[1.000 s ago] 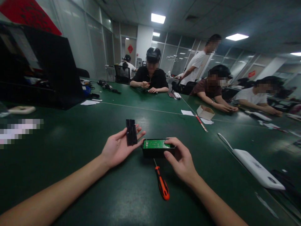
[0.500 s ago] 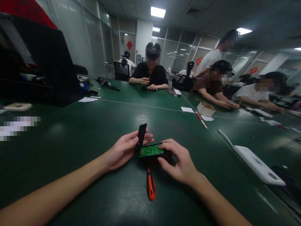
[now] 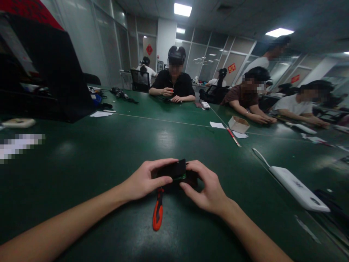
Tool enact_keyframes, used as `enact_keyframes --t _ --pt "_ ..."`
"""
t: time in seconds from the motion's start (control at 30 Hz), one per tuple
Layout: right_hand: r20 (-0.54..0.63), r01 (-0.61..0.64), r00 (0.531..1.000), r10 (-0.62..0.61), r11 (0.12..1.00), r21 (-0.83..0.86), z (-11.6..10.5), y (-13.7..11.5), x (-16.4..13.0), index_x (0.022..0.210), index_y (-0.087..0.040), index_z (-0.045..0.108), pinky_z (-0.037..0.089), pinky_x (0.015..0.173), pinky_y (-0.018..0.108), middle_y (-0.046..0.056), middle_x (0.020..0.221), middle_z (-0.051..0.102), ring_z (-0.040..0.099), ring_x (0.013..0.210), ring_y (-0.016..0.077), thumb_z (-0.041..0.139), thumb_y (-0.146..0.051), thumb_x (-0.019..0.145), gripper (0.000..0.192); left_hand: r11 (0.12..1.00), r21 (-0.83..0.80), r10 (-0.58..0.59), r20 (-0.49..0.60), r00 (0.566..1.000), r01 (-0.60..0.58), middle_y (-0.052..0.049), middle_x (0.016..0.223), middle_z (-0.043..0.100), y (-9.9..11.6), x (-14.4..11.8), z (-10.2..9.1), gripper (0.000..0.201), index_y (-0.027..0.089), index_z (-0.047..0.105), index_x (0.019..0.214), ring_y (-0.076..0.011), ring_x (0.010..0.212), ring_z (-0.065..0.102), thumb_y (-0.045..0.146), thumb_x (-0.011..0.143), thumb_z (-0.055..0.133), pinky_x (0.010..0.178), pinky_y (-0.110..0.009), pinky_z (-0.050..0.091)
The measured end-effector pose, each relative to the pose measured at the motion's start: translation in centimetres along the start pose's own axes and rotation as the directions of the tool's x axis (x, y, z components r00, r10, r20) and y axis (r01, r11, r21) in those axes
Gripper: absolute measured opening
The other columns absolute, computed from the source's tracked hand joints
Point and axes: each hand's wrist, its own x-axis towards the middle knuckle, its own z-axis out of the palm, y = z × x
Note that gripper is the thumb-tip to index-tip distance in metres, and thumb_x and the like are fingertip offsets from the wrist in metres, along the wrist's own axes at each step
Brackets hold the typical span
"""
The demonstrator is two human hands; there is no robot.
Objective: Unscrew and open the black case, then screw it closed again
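One left hand [image 3: 145, 181] is grasping a flat, black, rectangular cover [image 3: 176, 168], now slanting over an open-topped black box [image 3: 193, 181] instead of standing steeply at its left end; less green circuit board [image 3: 181, 177] is showing. One right hand [image 3: 208, 185] is still gripping the box's right end above the dark green table [image 3: 114, 225]. One orange-and-black-handled screwdriver [image 3: 157, 214] is lying farther left than before.
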Motion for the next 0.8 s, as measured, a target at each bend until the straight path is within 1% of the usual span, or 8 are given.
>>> enact_keyframes --t 0.13,0.2,0.27,0.37,0.47,0.53,0.67,0.8 --pt "-0.086 -0.061 0.994 0.065 0.997 0.057 0.4 0.3 -0.6 0.138 -0.027 0.036 0.058 0.076 0.031 0.009 0.116 0.059 0.065 0.092 0.0196 0.07 -0.019 0.084 0.064 0.991 0.118 0.061 -0.015 0.998 -0.058 -0.006 0.131 0.066 0.2 -0.1 0.0 0.05 0.027 0.063 0.13 -0.0257 0.12 0.06 0.028 0.081 0.075 0.106 -0.04 0.046" --pt "-0.082 -0.028 0.996 0.032 0.998 0.048 0.5 0.3 -0.6 0.142 -0.028 0.035 0.057 0.083 0.034 0.01 0.121 0.058 0.064 0.101 0.0219 0.068 -0.018 0.085 0.067 0.985 0.143 0.102 -0.014 0.995 -0.099 -0.006 0.13 0.066 0.2 0.0 0.0 0.05 0.028 0.064 0.128 -0.0255 0.12 0.06 0.028 0.08 0.076 0.106 -0.039 0.044" --pt "-0.064 0.032 0.997 -0.031 0.999 0.01 0.3 0.1 -0.4 0.14 -0.028 0.041 0.055 0.089 0.037 0.01 0.122 0.058 0.062 0.108 0.0238 0.066 -0.015 0.086 0.061 0.989 0.096 0.113 -0.035 0.993 -0.109 -0.006 0.132 0.065 0.0 0.1 0.1 0.052 0.027 0.063 0.128 -0.026 0.124 0.057 0.029 0.078 0.078 0.109 -0.039 0.041" --pt "-0.117 0.071 0.991 -0.069 0.997 0.013 0.1 0.1 -0.1 0.131 -0.028 0.052 0.054 0.091 0.04 0.01 0.121 0.058 0.06 0.11 0.0251 0.066 -0.012 0.085 0.051 0.986 -0.16 0.033 -0.07 0.997 -0.044 -0.01 0.137 0.06 -0.5 0.2 0.4 0.06 0.024 0.06 0.129 -0.0297 0.128 0.054 0.035 0.074 0.081 0.109 -0.041 0.041" --pt "-0.221 0.067 0.974 -0.052 0.996 0.064 -0.1 0.4 -0.1 0.128 -0.028 0.053 0.054 0.09 0.043 0.011 0.123 0.057 0.059 0.112 0.0268 0.066 -0.009 0.083 0.05 0.863 -0.48 -0.139 0.071 0.988 0.155 -0.017 0.127 0.065 -0.7 0.3 0.9 0.058 0.02 0.054 0.133 -0.0324 0.116 0.064 0.053 0.087 0.062 0.101 -0.049 0.047" --pt "-0.247 0.082 0.967 -0.062 0.994 0.072 -0.1 0.7 -0.2 0.128 -0.028 0.053 0.053 0.091 0.045 0.012 0.123 0.057 0.058 0.114 0.0275 0.066 -0.008 0.083 0.051 0.787 -0.575 -0.188 0.126 0.974 0.226 -0.02 0.119 0.069 -0.5 0.3 1.2 0.056 0.017 0.049 0.137 -0.0316 0.106 0.07 0.053 0.094 0.051 0.098 -0.05 0.048" --pt "-0.179 0.045 0.983 -0.036 0.998 0.045 0.0 1.2 -0.2 0.13 -0.029 0.052 0.051 0.097 0.045 0.011 0.127 0.058 0.058 0.117 0.0266 0.067 -0.01 0.084 0.053 0.808 -0.563 -0.21 -0.004 0.978 0.171 -0.017 0.121 0.068 -0.2 0.3 1.2 0.05 0.019 0.049 0.137 -0.0295 0.099 0.072 0.04 0.093 0.059 0.094 -0.045 0.052" --pt "-0.101 -0.208 0.971 0.218 0.973 0.1 0.7 1.3 0.0 0.135 -0.027 0.05 0.05 0.099 0.044 0.012 0.133 0.058 0.057 0.122 0.0273 0.073 -0.026 0.084 0.056 0.882 -0.454 -0.213 -0.143 0.966 0.127 -0.011 0.12 0.067 -0.9 0.7 0.5 0.049 0.022 0.054 0.132 -0.0274 0.095 0.072 0.039 0.088 0.065 0.088 -0.043 0.056"
